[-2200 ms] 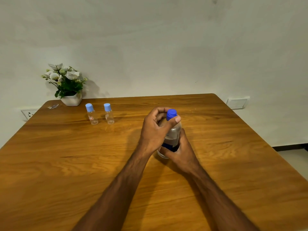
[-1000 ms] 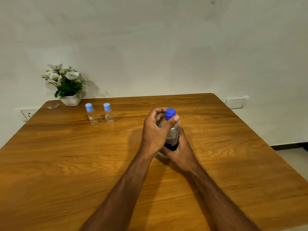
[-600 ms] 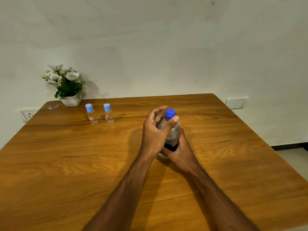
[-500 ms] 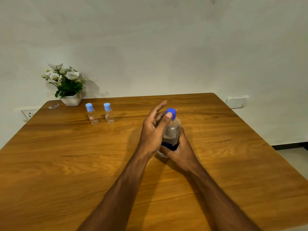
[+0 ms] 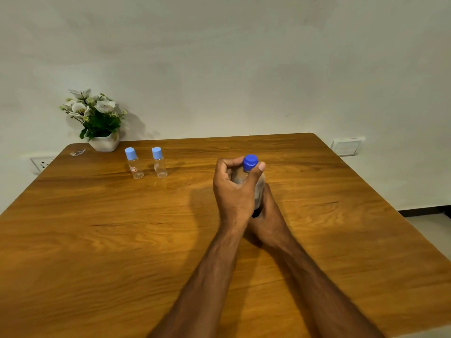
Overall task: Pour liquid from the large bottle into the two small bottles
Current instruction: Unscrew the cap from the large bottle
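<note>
The large clear bottle (image 5: 260, 189) stands upright near the middle of the wooden table (image 5: 122, 228). Its dark blue cap (image 5: 250, 161) is on. My left hand (image 5: 234, 189) curls around the neck, thumb and fingers closed on the cap. My right hand (image 5: 268, 215) grips the lower body from behind; most of the bottle is hidden by both hands. Two small clear bottles stand at the back left, side by side, each with a light blue cap on: the left one (image 5: 133, 163) has a red label, and the right one (image 5: 159, 162) is plain.
A white pot of white flowers (image 5: 97, 120) sits at the table's back left corner, with a small scrap (image 5: 77, 152) beside it. The wall runs close behind the table. Wall sockets show at left (image 5: 41, 164) and right (image 5: 347, 146).
My left hand's fingers opened briefly off the cap half a second ago and are now closed around it again. The bottle and the right hand stayed in place.
</note>
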